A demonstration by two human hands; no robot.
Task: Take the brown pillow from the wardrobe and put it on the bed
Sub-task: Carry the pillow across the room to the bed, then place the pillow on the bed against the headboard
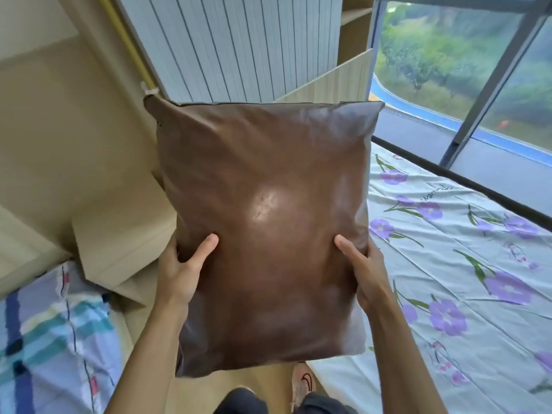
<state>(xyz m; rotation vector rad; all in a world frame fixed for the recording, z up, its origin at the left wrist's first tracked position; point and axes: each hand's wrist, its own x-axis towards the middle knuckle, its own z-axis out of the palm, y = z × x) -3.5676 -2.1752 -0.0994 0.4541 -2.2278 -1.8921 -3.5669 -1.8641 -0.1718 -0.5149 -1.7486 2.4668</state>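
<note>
A large brown leather-look pillow (263, 222) fills the middle of the view, held up in the air in front of me. My left hand (182, 270) grips its left edge, thumb on the front face. My right hand (363, 268) grips its right edge the same way. The bed (466, 264), covered with a pale sheet printed with purple flowers, lies to the right, and the pillow's right edge overlaps its near side. The fingers behind the pillow are hidden.
Beige wardrobe panels (59, 144) and a low wooden step (119, 243) stand on the left. A checked blue bedcover (50, 339) lies at the lower left. A large window (466, 70) runs behind the bed. A wooden headboard (334, 82) stands beyond the pillow.
</note>
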